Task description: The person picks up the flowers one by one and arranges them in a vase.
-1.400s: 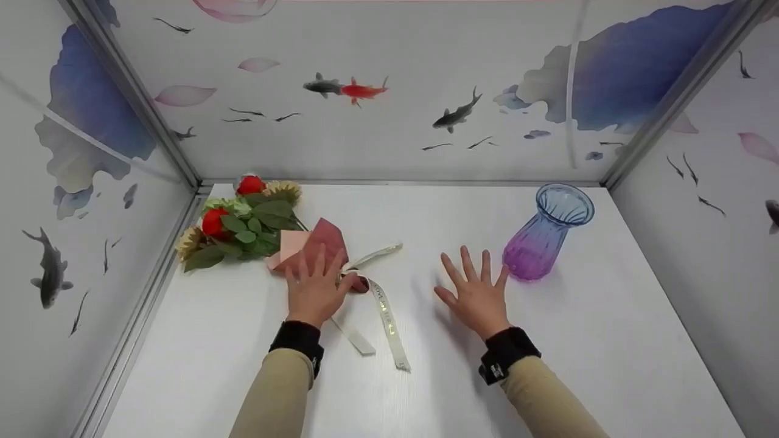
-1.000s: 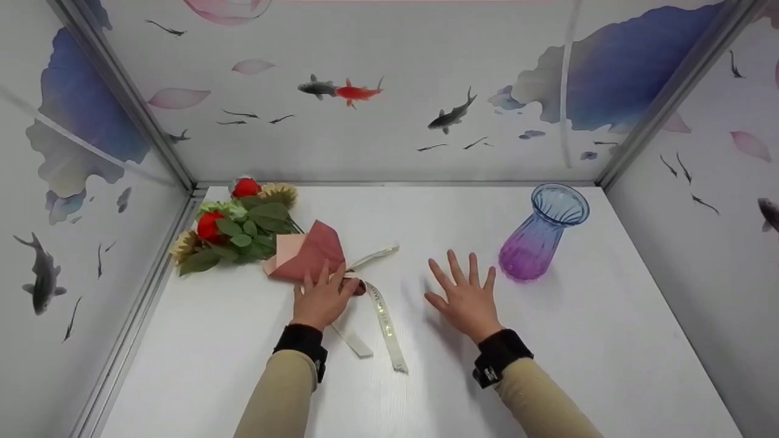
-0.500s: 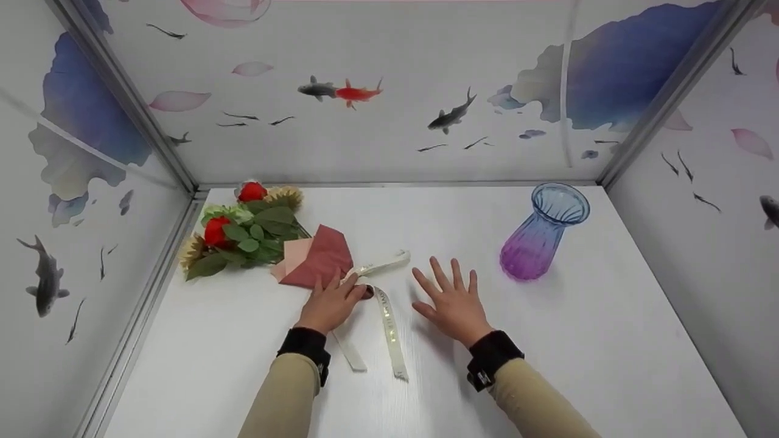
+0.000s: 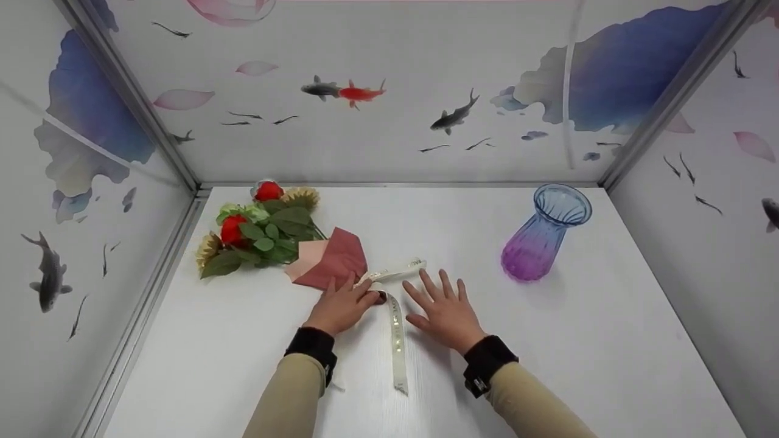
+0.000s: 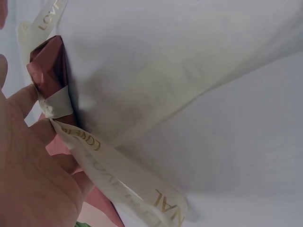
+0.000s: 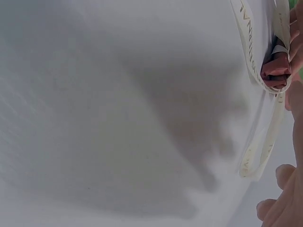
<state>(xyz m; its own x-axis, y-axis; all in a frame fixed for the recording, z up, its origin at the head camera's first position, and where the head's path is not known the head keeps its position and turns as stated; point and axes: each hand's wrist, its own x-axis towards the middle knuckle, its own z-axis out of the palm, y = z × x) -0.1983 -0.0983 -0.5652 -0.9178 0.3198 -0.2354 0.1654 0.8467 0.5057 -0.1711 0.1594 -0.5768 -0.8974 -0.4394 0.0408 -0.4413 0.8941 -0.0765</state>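
Note:
A bouquet [image 4: 249, 234] of artificial-looking red roses and sunflowers lies at the left, its blooms pointing to the back left. Pink and dusky-red wrapping paper [image 4: 335, 261] covers its stem end, tied with a cream printed ribbon [image 4: 398, 350]. My left hand [image 4: 341, 307] grips the tied end; in the left wrist view its fingers [image 5: 42, 130] meet the ribbon knot [image 5: 49, 112]. The thumb's contact is partly hidden. My right hand [image 4: 447, 316], fingers spread and holding nothing, is just right of the ribbon tails. A blue-to-purple glass vase [image 4: 538, 237] stands farther back right.
The white table [image 4: 608, 340] is bounded by printed panels [image 4: 377, 146] at the back and both sides. Metal rails [image 4: 140, 103] run along the corners. One ribbon tail [image 4: 401, 267] reaches toward the right hand's fingertips.
My left hand has closed on the tied end and drawn the bouquet and ribbon to the right and slightly nearer. My right hand has shifted left toward the ribbon, away from the vase.

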